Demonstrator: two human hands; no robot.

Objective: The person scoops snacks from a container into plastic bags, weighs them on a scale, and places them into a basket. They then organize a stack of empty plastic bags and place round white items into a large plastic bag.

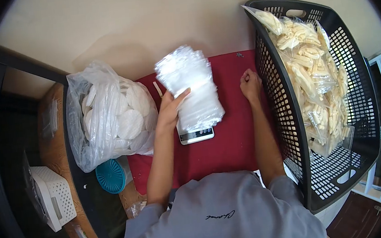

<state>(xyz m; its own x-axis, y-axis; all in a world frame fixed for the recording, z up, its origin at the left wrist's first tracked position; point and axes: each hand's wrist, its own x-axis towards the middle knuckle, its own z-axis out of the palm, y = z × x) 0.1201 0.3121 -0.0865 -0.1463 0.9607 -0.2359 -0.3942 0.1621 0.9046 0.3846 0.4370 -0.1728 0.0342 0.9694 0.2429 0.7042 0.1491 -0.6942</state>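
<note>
My left hand (170, 110) grips a stack of clear plastic bags (192, 89) by its left edge, thumb lying across the top. The stack hangs over a white digital scale (197, 136) and hides most of it; only the front with its buttons shows. Over the red cloth (236, 146), beside the black basket, my right hand (251, 85) is closed with curled fingers, and nothing shows in it.
At left stands a large clear bag (107, 113) of round white pieces. A black plastic basket (293, 136) on the right holds several packed bags of pale yellow strips (312, 70). A teal lid (110, 176) and a white perforated bin (60, 196) sit lower left.
</note>
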